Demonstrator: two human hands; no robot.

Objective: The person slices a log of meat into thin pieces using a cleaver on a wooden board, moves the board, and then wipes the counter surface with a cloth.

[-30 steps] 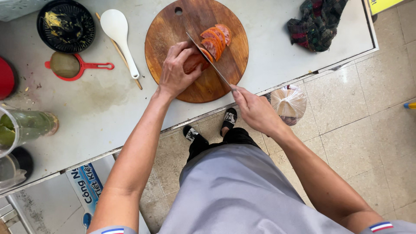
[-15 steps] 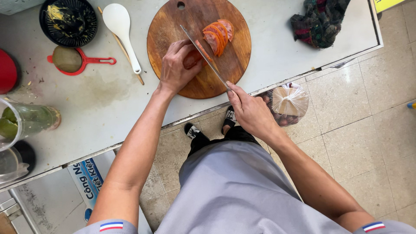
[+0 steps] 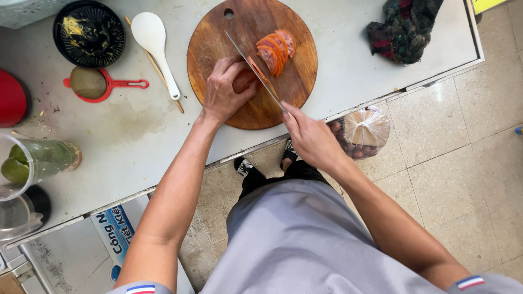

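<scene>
**Slicing tomato on round board — fingertip risk**

With blade this close to the fingers, main hazard is a cut; near to far:

Right hand (image 3: 310,136) closed round knife (image 3: 253,68) handle at table edge; blade runs diagonally up-left across round wooden board (image 3: 218,49); tip near board's top.
Left hand (image 3: 223,90) curled over uncut tomato piece (image 3: 243,81), fingertips touching it just beside blade; can't tell how much tomato is left under the palm.
Cut slices (image 3: 277,49) fanned on far side of blade, leaning on each other.
Risks, imo: remaining piece small + wet, could roll/slip, blade then meets fingertips; board sits near table edge, could shift under pressure.
Beyond/left: white spoon (image 3: 152,38), red strainer (image 3: 95,84), black bowl (image 3: 89,34); dark cloth (image 3: 403,27) far right; all well apart from cut.
</scene>
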